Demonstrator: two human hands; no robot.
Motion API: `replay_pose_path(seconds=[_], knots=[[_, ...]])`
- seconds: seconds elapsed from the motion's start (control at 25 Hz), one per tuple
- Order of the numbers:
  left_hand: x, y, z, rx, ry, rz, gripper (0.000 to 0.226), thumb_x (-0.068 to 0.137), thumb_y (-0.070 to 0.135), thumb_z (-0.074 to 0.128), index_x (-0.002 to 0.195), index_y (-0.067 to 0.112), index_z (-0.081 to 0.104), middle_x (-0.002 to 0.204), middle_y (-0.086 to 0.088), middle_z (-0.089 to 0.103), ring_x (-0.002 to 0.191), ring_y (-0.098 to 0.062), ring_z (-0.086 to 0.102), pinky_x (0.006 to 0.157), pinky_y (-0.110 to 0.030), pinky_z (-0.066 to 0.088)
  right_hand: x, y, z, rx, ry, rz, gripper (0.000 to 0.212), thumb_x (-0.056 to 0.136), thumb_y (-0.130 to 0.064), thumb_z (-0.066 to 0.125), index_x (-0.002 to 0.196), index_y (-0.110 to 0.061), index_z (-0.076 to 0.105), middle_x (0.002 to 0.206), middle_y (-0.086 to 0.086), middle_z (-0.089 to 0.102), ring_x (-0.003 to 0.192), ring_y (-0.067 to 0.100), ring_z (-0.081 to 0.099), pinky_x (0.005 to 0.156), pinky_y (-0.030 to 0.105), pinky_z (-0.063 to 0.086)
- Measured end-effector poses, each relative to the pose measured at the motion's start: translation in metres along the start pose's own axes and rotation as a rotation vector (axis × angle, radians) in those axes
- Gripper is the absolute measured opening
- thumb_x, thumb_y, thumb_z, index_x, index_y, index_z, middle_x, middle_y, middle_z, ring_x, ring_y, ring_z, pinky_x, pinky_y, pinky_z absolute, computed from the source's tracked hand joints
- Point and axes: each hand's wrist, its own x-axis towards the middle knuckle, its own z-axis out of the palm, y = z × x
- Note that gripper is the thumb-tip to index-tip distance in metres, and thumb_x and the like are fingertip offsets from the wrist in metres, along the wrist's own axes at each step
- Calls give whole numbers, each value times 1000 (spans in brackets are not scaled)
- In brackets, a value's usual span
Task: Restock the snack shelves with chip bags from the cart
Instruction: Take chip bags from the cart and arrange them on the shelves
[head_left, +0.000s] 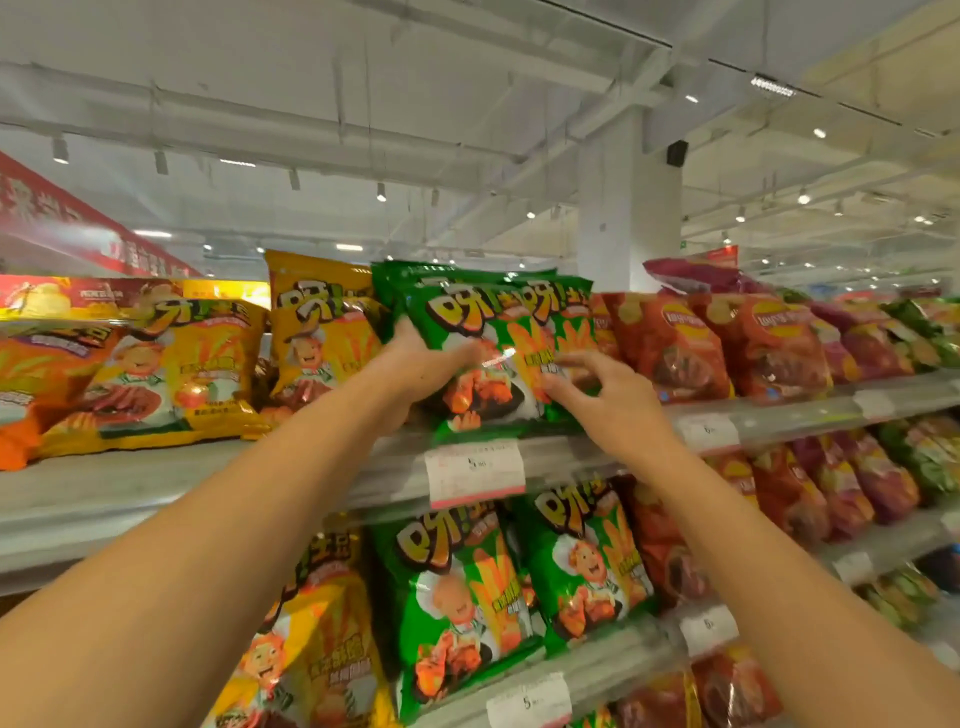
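White ceiling (467, 62) with exposed beams and pipes fills upper frame. Spotlights and strip lamps scattered across it, lit. White square pillar (628, 208) right of centre, black speaker (677, 153) mounted near top. Red banner (78, 223) upper left.

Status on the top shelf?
Left hand grips green bag. Right hand open, touching it. Bag on top shelf, nothing blocking.

On the top shelf (130, 488) the held bag (483, 358) stands upright, the left hand (415, 364) on its left edge, the right hand (613, 400) touching its front. Left of this bag stand other bags (317, 332); right, more bags (670, 343). A price tag (474, 472) hangs just below it
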Motion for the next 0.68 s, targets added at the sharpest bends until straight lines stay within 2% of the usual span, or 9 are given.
replay_pose_path(seconds=[0.08, 0.16, 0.2, 0.28, 0.32, 0.4, 0.48, 0.56, 0.68], knots=[[-16, -6, 9, 357, 200, 280, 98, 89, 61, 62, 161, 23, 6, 164, -12, 23, 149, -33, 26, 120, -53, 28, -19, 2, 2, 24, 121, -58, 51, 92, -53, 62, 135, -26, 56, 126, -3, 62, 114, 14, 58, 97, 33, 47], [-41, -19, 33, 509, 330, 677, 86, 93, 59, 56, 160, 20, 18, 161, -14, 27, 149, -33, 24, 120, -50, 26, -54, 15, 2, 41, 269, -122, 44, 93, -46, 62, 133, -27, 57, 122, -3, 60, 113, 11, 57, 98, 25, 45], [-55, -28, 50, 502, 298, 829, 79, 94, 55, 55, 157, 17, 28, 156, -16, 35, 147, -34, 28, 120, -50, 28, -74, 25, 2, 38, 321, -126, 41, 93, -42, 63, 131, -27, 58, 120, -4, 61, 111, 10, 58, 97, 20, 45], [-80, -62, 95, 472, 86, 986, 70, 93, 48, 53, 151, 12, 41, 149, -17, 44, 145, -37, 32, 120, -49, 29, -122, 59, 1, 8, 339, -37, 36, 92, -33, 65, 127, -23, 60, 118, -2, 64, 109, 10, 61, 96, 21, 48], [-94, -88, 123, 476, -52, 1008, 67, 92, 46, 53, 149, 11, 44, 148, -17, 46, 146, -37, 33, 120, -49, 28, -156, 81, 2, -14, 321, 56, 34, 92, -29, 66, 125, -20, 62, 116, -3, 65, 109, 10, 62, 96, 24, 49], [-118, -139, 171, 471, -221, 1016, 59, 92, 37, 58, 143, 9, 53, 143, -18, 52, 144, -37, 37, 120, -45, 28, -215, 127, 0, -2, 279, 264, 31, 94, -27, 67, 124, -19, 63, 112, -10, 66, 105, 3, 63, 92, 23, 51], [-144, -186, 217, 415, -383, 931, 48, 93, 28, 65, 137, 8, 59, 136, -18, 58, 135, -38, 47, 113, -44, 34, -276, 174, -6, 17, 267, 510, 26, 96, -29, 65, 122, -23, 63, 110, -13, 66, 102, 1, 63, 88, 22, 51], [-163, -225, 266, 355, -568, 837, 42, 93, 24, 69, 131, 8, 63, 129, -16, 62, 125, -37, 54, 107, -43, 38, -332, 224, -11, 7, 278, 727, 22, 97, -29, 64, 119, -29, 63, 109, -9, 67, 102, 8, 64, 87, 29, 52], [-178, -278, 349, 316, -765, 679, 43, 94, 26, 68, 135, 14, 61, 135, -9, 59, 128, -29, 51, 107, -34, 36, -407, 308, -13, 37, 272, 1073, 31, 96, -23, 67, 126, -18, 60, 107, 3, 68, 97, 20, 65, 89, 44, 54]])
